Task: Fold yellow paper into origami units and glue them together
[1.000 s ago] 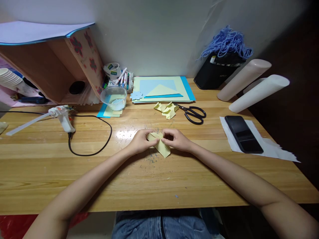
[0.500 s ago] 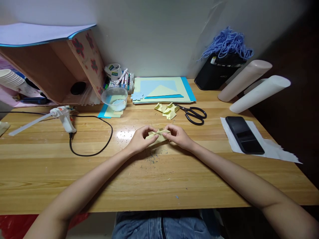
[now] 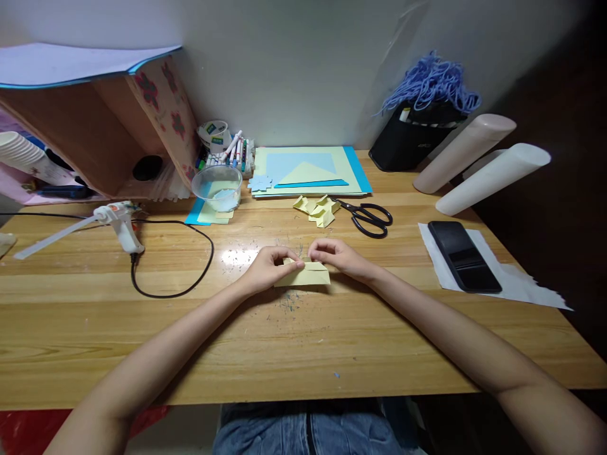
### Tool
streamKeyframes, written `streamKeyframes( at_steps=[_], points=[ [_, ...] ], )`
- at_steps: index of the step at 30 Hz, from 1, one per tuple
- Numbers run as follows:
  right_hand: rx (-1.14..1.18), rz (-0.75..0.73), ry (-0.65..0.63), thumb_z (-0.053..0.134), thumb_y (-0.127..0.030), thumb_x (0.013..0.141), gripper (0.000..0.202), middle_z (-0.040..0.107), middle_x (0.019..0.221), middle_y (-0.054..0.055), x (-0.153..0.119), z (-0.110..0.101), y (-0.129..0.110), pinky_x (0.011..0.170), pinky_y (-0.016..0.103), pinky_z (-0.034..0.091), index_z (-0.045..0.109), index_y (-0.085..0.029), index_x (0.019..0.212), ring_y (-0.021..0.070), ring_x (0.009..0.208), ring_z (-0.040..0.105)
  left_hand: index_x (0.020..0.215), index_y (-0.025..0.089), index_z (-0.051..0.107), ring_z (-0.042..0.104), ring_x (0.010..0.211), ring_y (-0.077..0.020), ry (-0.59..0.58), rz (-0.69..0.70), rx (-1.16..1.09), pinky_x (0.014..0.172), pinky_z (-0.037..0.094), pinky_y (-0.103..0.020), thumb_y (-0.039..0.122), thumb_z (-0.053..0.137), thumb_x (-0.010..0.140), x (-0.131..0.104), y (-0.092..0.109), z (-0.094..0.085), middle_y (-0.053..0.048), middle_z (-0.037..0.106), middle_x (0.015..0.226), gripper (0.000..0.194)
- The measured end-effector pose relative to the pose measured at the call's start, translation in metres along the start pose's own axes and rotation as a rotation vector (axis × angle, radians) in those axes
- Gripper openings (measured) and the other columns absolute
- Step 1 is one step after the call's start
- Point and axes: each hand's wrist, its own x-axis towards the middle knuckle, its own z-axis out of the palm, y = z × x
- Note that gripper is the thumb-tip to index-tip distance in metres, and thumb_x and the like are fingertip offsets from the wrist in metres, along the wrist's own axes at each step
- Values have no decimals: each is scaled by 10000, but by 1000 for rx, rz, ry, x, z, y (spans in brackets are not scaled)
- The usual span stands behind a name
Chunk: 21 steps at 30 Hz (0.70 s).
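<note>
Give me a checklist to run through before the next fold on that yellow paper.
1. Left hand pinching the folded pale yellow paper piece: ok.
2. Right hand on its top edge: ok.
3. Paper lying flat on the wooden table: ok.
4. Crease sharpness: cannot tell.
5. Black-handled scissors clear of both hands: ok.
6. White glue gun and its black cord away from the paper: ok.

A home craft corner.
The wooden bench [image 3: 142, 328] held a glue gun [image 3: 116, 218], scissors [image 3: 367, 217], markers [image 3: 232, 151] and coloured paper [image 3: 310, 169].
</note>
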Motion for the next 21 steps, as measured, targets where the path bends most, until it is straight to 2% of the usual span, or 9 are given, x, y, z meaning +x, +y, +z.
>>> streamKeyframes(
  at_steps=[5, 10, 21],
  points=[
    [15, 7, -66, 613, -372, 737, 228, 558, 757, 1, 0, 0, -1, 686, 250, 386, 582, -149, 770, 111, 714, 501, 743, 115, 668, 410, 522, -75, -28, 27, 35, 484, 277, -191, 441, 595, 703, 0, 1, 0, -5, 566, 615, 336],
    [16, 40, -105, 621, -345, 736, 203, 544, 722, -10, 1, -3, -4, 631, 239, 387, 580, -150, 781, 96, 663, 490, 754, 116, 665, 479, 614, -105, -43, 44, 18, 543, 329, -199, 430, 565, 732, -1, 3, -2, -30, 606, 691, 331],
    [-15, 91, -159, 653, -329, 704, 212, 551, 718, -6, 0, -2, -8, 623, 232, 372, 591, -136, 764, 97, 665, 494, 740, 135, 641, 498, 672, -119, -49, 104, 118, 611, 348, -211, 414, 515, 777, -2, 7, -2, -10, 604, 713, 308]
  ],
)
